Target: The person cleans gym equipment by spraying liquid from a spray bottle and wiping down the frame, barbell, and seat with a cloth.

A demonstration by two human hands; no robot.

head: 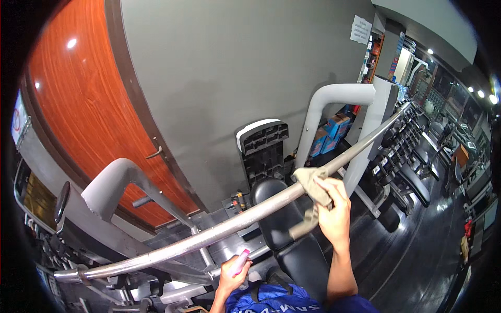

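A long steel barbell [235, 225] runs across the view, resting at the frame of a bench press rack. My right hand [336, 207] holds a beige cloth [315, 186], which is draped over the bar right of its middle; a loose end of the cloth hangs below. Low in the view, my left hand [233, 274] grips a small spray bottle [239, 263] with a pink top, below the bar and apart from it. The hand hides part of the bottle. Behind and under the bar lies the black padded bench [299, 258].
Grey rack uprights [362, 129] stand at both sides. A wooden door [90, 105] with a lever handle is at left. An upended black plastic step [262, 148] leans near the grey wall. Dumbbells [395, 146] line a rack at right, with blue boxes [330, 133] behind the upright.
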